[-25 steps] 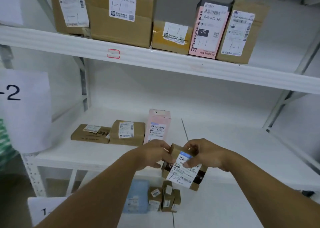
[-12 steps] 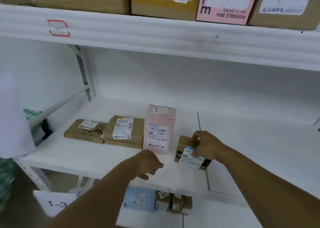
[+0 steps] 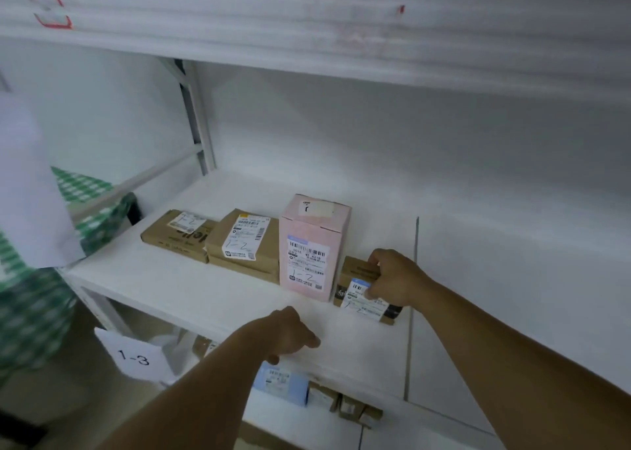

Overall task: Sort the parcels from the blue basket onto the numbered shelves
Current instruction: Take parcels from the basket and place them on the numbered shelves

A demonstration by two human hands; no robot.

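Right hand (image 3: 392, 275) has carried the small brown parcel (image 3: 355, 274) down onto the middle shelf (image 3: 205, 296) and still grips it; left hand (image 3: 290, 335) has let go and hangs loosely curled, empty, by the shelf's edge. The parcel stands just beside the pink box (image 3: 314, 248), fourth in that row. Only the release seems left for this one; the blue basket is out of sight.

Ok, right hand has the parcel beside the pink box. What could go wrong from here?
1. The parcel sits close beside the tall, upright pink box; drawing the right hand away carelessly could knock that box over.
2. Fingers cover part of the parcel's label, so its number is unreadable. The pink box reads 1-2, so a wrong shelf can't be ruled out.
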